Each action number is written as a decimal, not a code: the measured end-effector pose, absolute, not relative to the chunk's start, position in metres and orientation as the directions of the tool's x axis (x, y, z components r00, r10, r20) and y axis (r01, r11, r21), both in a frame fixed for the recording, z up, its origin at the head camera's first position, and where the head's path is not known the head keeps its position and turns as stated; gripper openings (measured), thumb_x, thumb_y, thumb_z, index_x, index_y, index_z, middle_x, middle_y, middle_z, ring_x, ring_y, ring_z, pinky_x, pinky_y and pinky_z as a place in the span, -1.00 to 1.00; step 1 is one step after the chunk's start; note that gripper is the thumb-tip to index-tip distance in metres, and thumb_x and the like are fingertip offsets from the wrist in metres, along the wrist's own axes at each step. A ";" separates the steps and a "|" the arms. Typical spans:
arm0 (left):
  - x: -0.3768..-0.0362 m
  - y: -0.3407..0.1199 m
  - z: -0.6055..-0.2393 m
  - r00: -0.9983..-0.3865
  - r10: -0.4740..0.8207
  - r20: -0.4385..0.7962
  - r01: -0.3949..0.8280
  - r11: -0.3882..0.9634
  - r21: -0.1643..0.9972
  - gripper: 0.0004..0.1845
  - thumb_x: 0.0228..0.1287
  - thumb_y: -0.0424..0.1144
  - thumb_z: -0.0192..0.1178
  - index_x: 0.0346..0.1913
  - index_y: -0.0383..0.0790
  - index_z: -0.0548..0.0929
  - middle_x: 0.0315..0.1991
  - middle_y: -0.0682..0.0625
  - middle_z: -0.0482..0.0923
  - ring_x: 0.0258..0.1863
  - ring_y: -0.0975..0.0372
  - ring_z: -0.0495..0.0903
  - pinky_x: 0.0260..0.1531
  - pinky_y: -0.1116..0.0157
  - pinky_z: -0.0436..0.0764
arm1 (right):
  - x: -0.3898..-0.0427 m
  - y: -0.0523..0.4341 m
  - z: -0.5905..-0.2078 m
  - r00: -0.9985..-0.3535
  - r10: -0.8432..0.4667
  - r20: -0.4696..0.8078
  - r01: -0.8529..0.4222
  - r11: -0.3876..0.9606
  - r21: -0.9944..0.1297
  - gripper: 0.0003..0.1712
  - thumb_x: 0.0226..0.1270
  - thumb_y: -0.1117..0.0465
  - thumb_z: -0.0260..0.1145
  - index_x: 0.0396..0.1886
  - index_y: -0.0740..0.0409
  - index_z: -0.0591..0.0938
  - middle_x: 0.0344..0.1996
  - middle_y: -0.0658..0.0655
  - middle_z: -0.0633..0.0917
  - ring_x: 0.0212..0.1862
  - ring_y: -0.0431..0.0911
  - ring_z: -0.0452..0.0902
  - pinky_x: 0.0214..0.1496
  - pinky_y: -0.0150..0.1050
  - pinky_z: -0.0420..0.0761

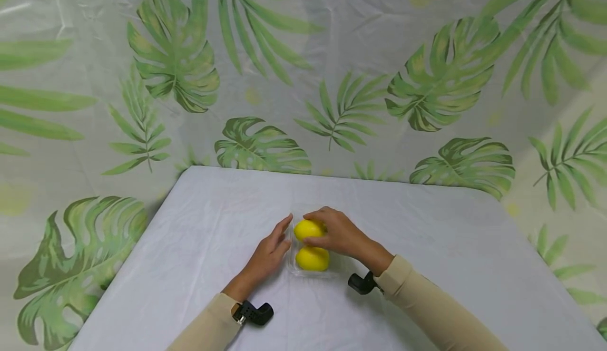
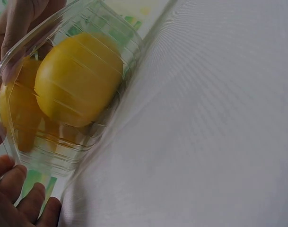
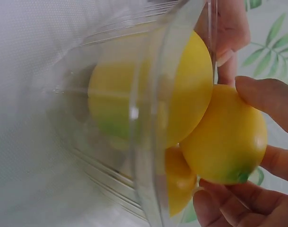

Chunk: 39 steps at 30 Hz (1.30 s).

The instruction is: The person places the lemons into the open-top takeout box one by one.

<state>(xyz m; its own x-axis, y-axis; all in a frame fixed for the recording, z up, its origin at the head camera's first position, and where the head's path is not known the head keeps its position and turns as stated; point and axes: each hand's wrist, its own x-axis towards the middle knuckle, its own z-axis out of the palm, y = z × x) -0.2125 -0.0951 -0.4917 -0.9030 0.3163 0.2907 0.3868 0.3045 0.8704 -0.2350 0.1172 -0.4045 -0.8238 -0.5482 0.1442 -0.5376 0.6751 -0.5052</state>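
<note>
A clear plastic container [image 1: 308, 273] stands on the white-covered table with yellow lemons in it. My right hand [image 1: 336, 231] holds one lemon [image 3: 229, 137] between thumb and fingers, over the container's far part and above its rim in the right wrist view. The nearer lemon [image 1: 312, 259] lies inside, toward the front. Another lemon [image 3: 177, 177] shows partly below the held one. My left hand [image 1: 269, 252] rests its fairly straight fingers against the container's left side; those fingers [image 2: 32, 205] appear beside its rim in the left wrist view.
A white cloth covers the table [image 1: 213, 208], whose back edge lies beyond the container. Behind hangs a leaf-patterned sheet [image 1: 351, 50]. Each wrist wears a black camera [image 1: 256, 314].
</note>
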 end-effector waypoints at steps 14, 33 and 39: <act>-0.210 -0.097 -0.491 -0.912 0.319 0.260 0.361 0.317 0.877 -0.39 0.45 -0.36 -0.06 0.51 -0.08 0.12 0.46 -0.09 0.17 0.36 -0.03 0.29 0.32 0.01 0.28 | -0.233 0.121 -0.402 -0.807 -0.571 0.154 -0.558 0.649 -0.517 -0.36 0.14 -0.04 0.46 0.18 0.16 0.59 0.00 0.13 0.62 -0.06 -0.02 0.54 0.00 -0.10 0.61; -0.220 -0.105 -0.486 -0.928 0.301 0.219 0.313 0.312 0.897 -0.39 0.46 -0.40 -0.12 0.51 -0.06 0.11 0.47 -0.02 0.15 0.41 0.10 0.22 0.35 0.08 0.23 | -0.220 0.154 -0.395 -0.842 -0.471 0.264 -0.531 0.636 -0.559 -0.43 0.16 -0.01 0.45 0.16 0.08 0.60 0.02 0.07 0.63 -0.04 0.04 0.56 -0.10 -0.03 0.65; -0.219 -0.111 -0.482 -0.926 0.301 0.227 0.329 0.354 0.875 -0.41 0.45 -0.38 -0.09 0.50 -0.20 0.11 0.45 -0.14 0.19 0.40 0.05 0.24 0.31 0.04 0.29 | -0.214 0.165 -0.399 -0.860 -0.425 0.282 -0.507 0.655 -0.560 -0.45 0.17 -0.04 0.44 0.16 -0.01 0.60 0.01 -0.02 0.63 -0.05 -0.09 0.56 -0.10 -0.11 0.65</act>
<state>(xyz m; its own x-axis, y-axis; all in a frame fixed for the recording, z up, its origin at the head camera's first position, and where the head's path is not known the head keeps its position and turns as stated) -0.2189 -0.1111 -0.4823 -0.9263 0.3010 0.2268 0.3294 0.3540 0.8753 -0.2137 0.1655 -0.3988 -0.8600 -0.4253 0.2819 -0.5074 0.6549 -0.5600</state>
